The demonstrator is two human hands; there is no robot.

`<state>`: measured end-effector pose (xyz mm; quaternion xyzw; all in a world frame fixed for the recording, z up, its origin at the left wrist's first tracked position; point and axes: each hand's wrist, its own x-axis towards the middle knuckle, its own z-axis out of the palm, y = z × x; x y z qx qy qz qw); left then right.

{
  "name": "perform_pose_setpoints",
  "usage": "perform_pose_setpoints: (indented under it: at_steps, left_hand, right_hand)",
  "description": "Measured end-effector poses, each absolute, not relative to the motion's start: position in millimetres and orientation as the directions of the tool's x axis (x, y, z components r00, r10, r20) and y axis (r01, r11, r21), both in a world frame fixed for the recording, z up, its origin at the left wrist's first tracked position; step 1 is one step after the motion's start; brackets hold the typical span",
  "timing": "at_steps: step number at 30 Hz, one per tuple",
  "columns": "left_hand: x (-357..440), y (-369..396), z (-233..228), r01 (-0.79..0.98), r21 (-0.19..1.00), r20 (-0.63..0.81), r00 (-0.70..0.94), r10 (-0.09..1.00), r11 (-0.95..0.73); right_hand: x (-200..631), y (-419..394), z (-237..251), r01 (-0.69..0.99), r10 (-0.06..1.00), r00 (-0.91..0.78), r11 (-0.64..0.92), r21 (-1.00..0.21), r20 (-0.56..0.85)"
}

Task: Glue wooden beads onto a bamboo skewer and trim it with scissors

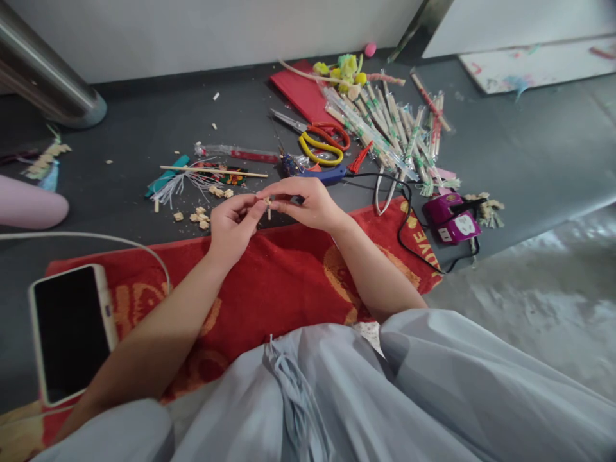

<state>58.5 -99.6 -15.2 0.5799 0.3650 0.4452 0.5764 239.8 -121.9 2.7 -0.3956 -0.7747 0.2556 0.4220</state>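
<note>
My left hand [231, 223] and my right hand [304, 202] meet above the far edge of a red cloth [279, 282]. Together their fingertips pinch a small pale wooden piece [268, 204] with a short stub hanging down. Several similar wood bits [199, 217] lie on the dark floor just beyond my left hand. A thin wooden skewer [212, 171] rests across a bundle of white strands further back.
A phone [72, 330] with a white cable lies at the left. Scissors [322, 142], a blue glue gun [317, 172], wrapped chopsticks [385, 125], a red sheet [301, 93] and a purple power strip [452, 219] lie beyond. A metal post [48, 80] stands far left.
</note>
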Motion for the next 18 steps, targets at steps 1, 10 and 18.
perform_pose_setpoints:
  at_steps: [1, 10, 18]
  left_hand:
    - [58, -99, -16, -0.093, 0.993, 0.101, 0.336, 0.936, -0.074]
    - [58, -99, -15, -0.074, 0.997, 0.022, 0.330, 0.944, 0.003]
    - [57, -98, -13, -0.061, 0.998, 0.044, 0.357, 0.933, -0.023]
  right_hand:
    - [240, -122, 3, 0.402, 0.832, -0.331, 0.551, -0.731, 0.445]
    - [238, -122, 2, 0.419, 0.861, -0.259, 0.509, -0.752, 0.438]
    - [237, -119, -7, 0.393, 0.859, -0.226, 0.512, -0.764, 0.460]
